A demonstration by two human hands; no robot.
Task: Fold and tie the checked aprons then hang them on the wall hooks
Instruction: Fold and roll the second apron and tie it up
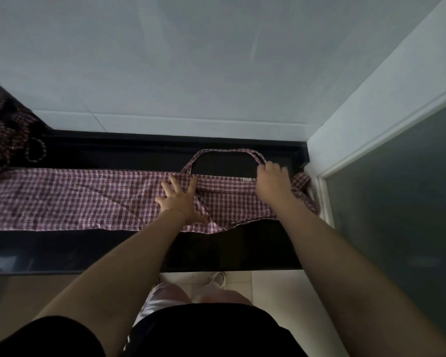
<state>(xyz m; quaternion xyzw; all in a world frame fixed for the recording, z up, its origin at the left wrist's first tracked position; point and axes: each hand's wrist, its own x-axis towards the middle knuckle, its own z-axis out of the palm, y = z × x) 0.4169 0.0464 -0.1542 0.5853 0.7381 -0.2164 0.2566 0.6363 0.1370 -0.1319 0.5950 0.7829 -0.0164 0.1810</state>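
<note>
A red-and-white checked apron (88,197) lies spread flat along a black counter (113,248). The left hand (182,199) presses its middle, fingers splayed. The right hand (273,182) has fingers curled around the neck loop (224,151).

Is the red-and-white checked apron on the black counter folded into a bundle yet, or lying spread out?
Spread out: the red-and-white checked apron lies as a long flat strip along the black counter.

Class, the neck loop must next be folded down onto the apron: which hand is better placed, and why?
The right hand. It already grips the neck loop at its right end, while the left hand lies flat with fingers spread, pressing the apron on the counter.
</note>
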